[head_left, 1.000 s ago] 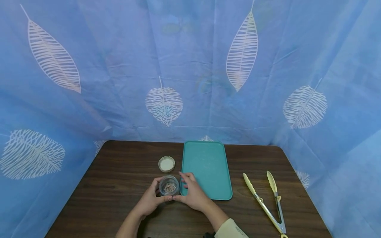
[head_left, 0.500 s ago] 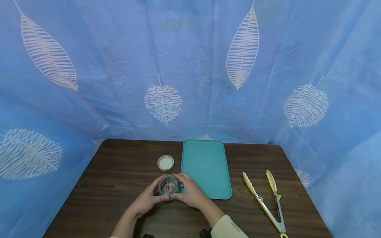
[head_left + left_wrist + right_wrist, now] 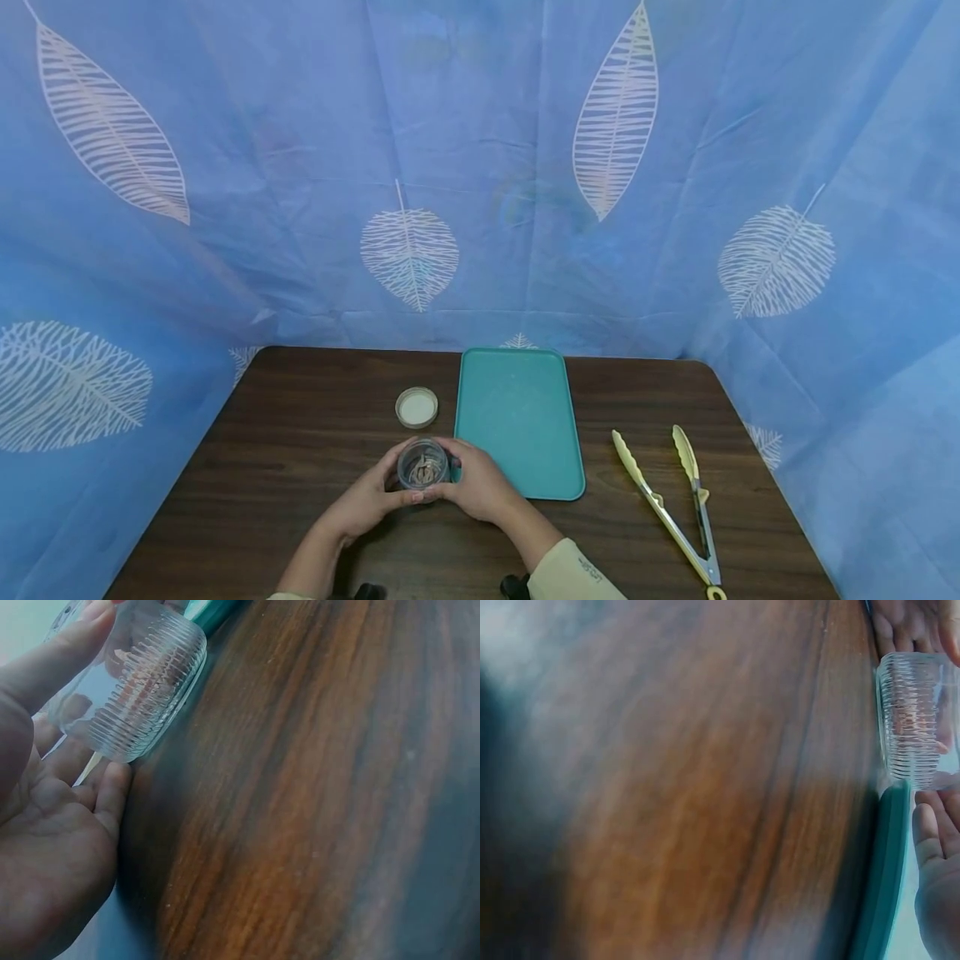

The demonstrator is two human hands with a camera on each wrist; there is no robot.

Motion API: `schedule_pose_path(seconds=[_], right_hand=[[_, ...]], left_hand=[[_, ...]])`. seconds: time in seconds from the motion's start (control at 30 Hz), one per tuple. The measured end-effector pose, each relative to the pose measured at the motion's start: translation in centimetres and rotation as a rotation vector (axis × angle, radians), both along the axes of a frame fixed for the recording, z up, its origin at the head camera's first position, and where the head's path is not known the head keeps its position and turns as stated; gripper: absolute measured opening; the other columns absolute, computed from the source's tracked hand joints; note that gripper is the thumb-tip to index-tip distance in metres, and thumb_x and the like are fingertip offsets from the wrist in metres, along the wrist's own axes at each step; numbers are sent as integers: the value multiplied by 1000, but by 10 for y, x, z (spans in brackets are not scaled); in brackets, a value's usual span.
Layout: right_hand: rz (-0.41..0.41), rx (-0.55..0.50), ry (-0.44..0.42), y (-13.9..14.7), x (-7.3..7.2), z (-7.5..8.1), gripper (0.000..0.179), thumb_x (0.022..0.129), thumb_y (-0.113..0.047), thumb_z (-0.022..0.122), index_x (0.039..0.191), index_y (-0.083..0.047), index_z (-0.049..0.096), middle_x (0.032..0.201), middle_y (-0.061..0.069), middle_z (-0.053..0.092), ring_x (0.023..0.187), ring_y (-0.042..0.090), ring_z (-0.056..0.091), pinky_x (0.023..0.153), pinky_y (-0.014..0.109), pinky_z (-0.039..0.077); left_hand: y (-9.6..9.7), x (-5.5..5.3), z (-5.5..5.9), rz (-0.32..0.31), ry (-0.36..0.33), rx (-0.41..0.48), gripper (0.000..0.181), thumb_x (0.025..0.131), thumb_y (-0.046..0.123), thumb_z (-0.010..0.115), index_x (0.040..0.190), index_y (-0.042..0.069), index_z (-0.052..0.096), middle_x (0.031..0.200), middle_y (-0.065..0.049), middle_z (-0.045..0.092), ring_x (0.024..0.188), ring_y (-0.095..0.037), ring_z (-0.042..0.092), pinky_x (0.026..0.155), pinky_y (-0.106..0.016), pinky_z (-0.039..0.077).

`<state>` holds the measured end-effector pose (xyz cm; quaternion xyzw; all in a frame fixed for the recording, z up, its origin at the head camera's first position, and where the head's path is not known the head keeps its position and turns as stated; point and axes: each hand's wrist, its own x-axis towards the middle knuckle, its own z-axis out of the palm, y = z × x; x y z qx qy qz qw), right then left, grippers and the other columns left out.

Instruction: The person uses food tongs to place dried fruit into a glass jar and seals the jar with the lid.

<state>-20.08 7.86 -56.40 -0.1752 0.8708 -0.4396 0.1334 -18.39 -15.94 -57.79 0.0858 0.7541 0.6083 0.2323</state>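
Observation:
A clear jar (image 3: 423,464) with a ribbed lower wall stands upright on the table, its mouth uncovered. Thin tan and brownish pieces (image 3: 426,472) lie loosely at its bottom; their kind is too small to make out. My left hand (image 3: 367,498) holds the jar from the left, thumb at the near side and fingers round the far side. From the right, my right hand (image 3: 480,483) grips the same jar, its thumb meeting the left thumb in front. The left wrist view shows the jar's ribbed base (image 3: 154,697) right at the wood.
Behind the jar lies a round lid (image 3: 417,407) with a white inside, facing up. A teal tray (image 3: 517,425) is just right of the jar, partly behind the right hand. Farther right, spread tongs (image 3: 675,521) with pale yellow tips rest on the dark wooden table (image 3: 247,500).
My right hand's raised fingers have come in against the jar's right and far side. The left hand keeps its hold and the jar stays in place; the head view has shifted slightly.

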Motion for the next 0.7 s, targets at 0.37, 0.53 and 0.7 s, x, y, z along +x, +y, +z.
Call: schedule_pose_path(seconds=[0.37, 0.53, 0.7], right_hand=[[-9, 20, -7, 1, -2, 1, 81, 91, -40, 89, 161, -20, 53, 164, 4, 56, 137, 32, 65, 106, 45, 60], [-18, 32, -20, 1, -3, 2, 81, 89, -41, 90, 159, -23, 55, 161, 3, 58, 134, 31, 67, 103, 43, 61], [-24, 31, -38, 1, -1, 1, 82, 87, -44, 91, 158, -25, 56, 157, 1, 61, 132, 30, 68, 101, 42, 62]], left_hand=[[-4, -9, 0, -42, 80, -46, 94, 97, 29, 84, 171, 17, 29, 173, -27, 33, 155, -59, 38, 116, -61, 53], [-7, -13, 0, -59, 115, -44, 94, 96, 28, 86, 170, 13, 31, 167, -28, 41, 147, -54, 52, 104, -42, 63], [-14, -16, 4, -127, 130, -22, 91, 100, 23, 82, 170, 5, 28, 167, -33, 39, 144, -55, 54, 101, -39, 64]])
